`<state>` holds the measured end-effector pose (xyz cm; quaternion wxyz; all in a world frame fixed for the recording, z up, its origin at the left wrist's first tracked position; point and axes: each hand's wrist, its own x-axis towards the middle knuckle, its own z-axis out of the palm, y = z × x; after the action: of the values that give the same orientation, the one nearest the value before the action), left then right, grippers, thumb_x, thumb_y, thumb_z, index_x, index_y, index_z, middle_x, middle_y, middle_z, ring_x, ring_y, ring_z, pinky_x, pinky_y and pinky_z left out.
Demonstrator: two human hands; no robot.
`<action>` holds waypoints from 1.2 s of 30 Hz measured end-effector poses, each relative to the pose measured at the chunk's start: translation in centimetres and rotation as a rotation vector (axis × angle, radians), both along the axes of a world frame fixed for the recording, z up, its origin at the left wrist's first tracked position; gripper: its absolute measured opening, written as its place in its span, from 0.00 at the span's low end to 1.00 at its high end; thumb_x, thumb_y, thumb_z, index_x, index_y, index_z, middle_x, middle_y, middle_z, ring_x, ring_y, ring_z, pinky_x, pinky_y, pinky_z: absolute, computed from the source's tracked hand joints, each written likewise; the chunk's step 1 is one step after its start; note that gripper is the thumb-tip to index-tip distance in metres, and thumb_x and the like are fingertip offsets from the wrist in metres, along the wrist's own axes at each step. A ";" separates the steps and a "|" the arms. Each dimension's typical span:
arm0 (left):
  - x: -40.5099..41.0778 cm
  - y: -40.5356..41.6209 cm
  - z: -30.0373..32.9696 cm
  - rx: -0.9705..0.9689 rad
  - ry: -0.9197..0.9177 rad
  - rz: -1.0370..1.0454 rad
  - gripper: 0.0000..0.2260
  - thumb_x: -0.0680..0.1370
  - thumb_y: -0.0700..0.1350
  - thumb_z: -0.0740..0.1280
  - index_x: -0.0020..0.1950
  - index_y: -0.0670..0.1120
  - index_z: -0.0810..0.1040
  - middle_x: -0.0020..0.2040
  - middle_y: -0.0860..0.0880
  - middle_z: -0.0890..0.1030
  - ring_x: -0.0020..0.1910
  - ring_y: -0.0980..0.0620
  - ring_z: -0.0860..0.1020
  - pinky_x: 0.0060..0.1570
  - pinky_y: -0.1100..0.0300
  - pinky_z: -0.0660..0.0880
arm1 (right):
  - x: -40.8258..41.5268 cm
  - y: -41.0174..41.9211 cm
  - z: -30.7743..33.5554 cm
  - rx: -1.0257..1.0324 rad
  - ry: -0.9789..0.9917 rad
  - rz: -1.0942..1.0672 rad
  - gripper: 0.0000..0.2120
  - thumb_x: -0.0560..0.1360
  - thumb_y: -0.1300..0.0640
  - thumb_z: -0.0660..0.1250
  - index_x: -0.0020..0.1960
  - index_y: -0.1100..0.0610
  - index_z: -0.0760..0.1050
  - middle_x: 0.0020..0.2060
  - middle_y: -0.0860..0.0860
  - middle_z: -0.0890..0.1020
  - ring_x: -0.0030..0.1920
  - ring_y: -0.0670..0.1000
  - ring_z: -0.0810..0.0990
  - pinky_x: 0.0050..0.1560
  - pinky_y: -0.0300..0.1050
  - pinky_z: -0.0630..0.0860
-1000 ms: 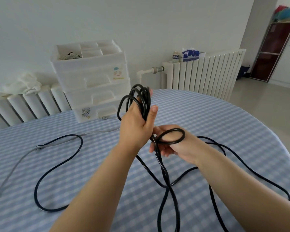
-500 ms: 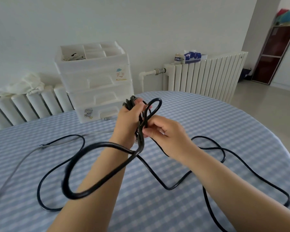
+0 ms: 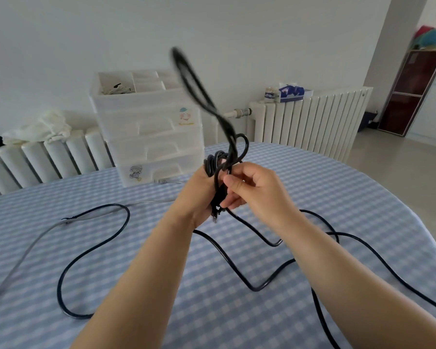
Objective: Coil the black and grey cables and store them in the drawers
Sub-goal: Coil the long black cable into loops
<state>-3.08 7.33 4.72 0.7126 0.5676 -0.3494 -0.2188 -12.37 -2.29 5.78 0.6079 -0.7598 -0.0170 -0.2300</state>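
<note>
Above the checked tablecloth (image 3: 312, 187), the black cable (image 3: 222, 170) sits bunched upright in the left hand (image 3: 199, 197), fingers curled round the coil, one blurred loop flung up and away toward the drawers (image 3: 149, 137). Right hand (image 3: 252, 190) is touching it from the right, fingertips (image 3: 228, 183) pinching a strand. Slack trails down-right across the table, nearer the right hand; grey cable (image 3: 23, 255) lies far left, uncoiled.

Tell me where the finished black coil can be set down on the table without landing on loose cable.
Bare cloth lies right of the drawer unit, toward the table's far right edge, beyond the black cable. Another patch sits between the black loop and the grey cable. The near centre, under both forearms, is crowded with cable runs.
</note>
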 end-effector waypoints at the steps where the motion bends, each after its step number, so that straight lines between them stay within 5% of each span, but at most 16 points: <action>1: -0.1 0.0 0.0 -0.002 -0.003 0.032 0.08 0.80 0.41 0.60 0.43 0.40 0.73 0.30 0.43 0.72 0.31 0.48 0.69 0.34 0.55 0.67 | 0.0 0.1 -0.1 0.038 0.013 -0.009 0.05 0.78 0.61 0.65 0.46 0.54 0.78 0.31 0.49 0.80 0.34 0.52 0.85 0.35 0.41 0.80; 4: -0.2 0.0 -0.1 0.004 0.025 0.085 0.22 0.74 0.62 0.61 0.43 0.41 0.72 0.32 0.43 0.72 0.33 0.47 0.70 0.36 0.56 0.69 | -0.1 0.4 -0.2 0.161 0.064 -0.037 0.04 0.78 0.59 0.65 0.46 0.58 0.77 0.30 0.50 0.81 0.35 0.53 0.85 0.33 0.41 0.79; 7: -0.3 -0.1 -0.1 0.032 -0.045 0.098 0.30 0.70 0.71 0.60 0.41 0.41 0.71 0.27 0.48 0.71 0.29 0.51 0.70 0.33 0.57 0.67 | 0.0 0.1 0.3 0.156 0.133 -0.080 0.06 0.78 0.56 0.67 0.45 0.58 0.79 0.30 0.49 0.82 0.32 0.50 0.83 0.31 0.38 0.75; 13: -0.4 -0.4 -0.1 -0.012 -0.086 0.083 0.34 0.71 0.71 0.59 0.42 0.38 0.75 0.32 0.40 0.76 0.34 0.44 0.77 0.35 0.59 0.74 | 0.5 -0.2 1.1 0.087 0.211 -0.121 0.09 0.75 0.51 0.69 0.40 0.55 0.79 0.21 0.47 0.74 0.23 0.45 0.69 0.30 0.39 0.68; 17: -0.6 -0.6 0.0 -0.011 -0.113 0.122 0.22 0.74 0.63 0.66 0.41 0.43 0.79 0.35 0.43 0.78 0.35 0.49 0.78 0.34 0.60 0.75 | 0.9 0.7 0.5 -0.070 0.221 -0.299 0.12 0.75 0.56 0.65 0.34 0.53 0.75 0.17 0.43 0.72 0.19 0.40 0.69 0.25 0.34 0.65; 22: -1.0 -0.7 0.0 -0.035 -0.086 0.182 0.20 0.73 0.57 0.69 0.34 0.42 0.73 0.24 0.45 0.72 0.23 0.48 0.72 0.26 0.60 0.69 | 1.0 1.6 0.0 0.015 0.214 -0.282 0.12 0.78 0.59 0.61 0.36 0.58 0.76 0.25 0.49 0.77 0.26 0.44 0.75 0.34 0.40 0.75; 25: -0.1 -0.3 -0.1 -0.023 -0.003 0.406 0.21 0.69 0.59 0.73 0.34 0.45 0.69 0.27 0.48 0.67 0.27 0.51 0.68 0.29 0.58 0.66 | 0.7 2.9 -0.8 0.233 0.206 -0.067 0.12 0.81 0.57 0.57 0.55 0.56 0.79 0.47 0.50 0.84 0.48 0.46 0.82 0.55 0.48 0.79; 27: 0.7 -0.1 -0.5 0.057 -0.013 0.583 0.22 0.68 0.61 0.73 0.34 0.46 0.67 0.27 0.51 0.68 0.28 0.53 0.68 0.30 0.60 0.67 | 0.5 3.9 -1.7 0.248 0.243 0.041 0.17 0.82 0.52 0.55 0.69 0.53 0.70 0.60 0.47 0.78 0.60 0.45 0.78 0.62 0.48 0.74; 32: 1.0 -0.2 -1.0 0.320 -0.271 0.701 0.26 0.67 0.68 0.69 0.36 0.45 0.68 0.28 0.51 0.69 0.26 0.54 0.69 0.29 0.60 0.67 | 0.6 3.9 -2.2 0.045 0.275 -0.173 0.22 0.79 0.43 0.59 0.68 0.54 0.68 0.51 0.48 0.77 0.44 0.47 0.76 0.46 0.45 0.75; 36: 1.6 1.3 -0.2 0.418 -0.349 0.628 0.28 0.69 0.72 0.59 0.32 0.46 0.63 0.25 0.50 0.66 0.24 0.51 0.65 0.28 0.56 0.64 | 0.0 -0.2 -0.2 -0.380 0.064 -0.576 0.17 0.80 0.43 0.56 0.42 0.54 0.74 0.30 0.46 0.74 0.28 0.45 0.68 0.26 0.33 0.63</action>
<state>-1.49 8.64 4.52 0.5442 0.8077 -0.2229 0.0425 -12.37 -2.53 5.56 0.3658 -0.8398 0.1750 -0.3610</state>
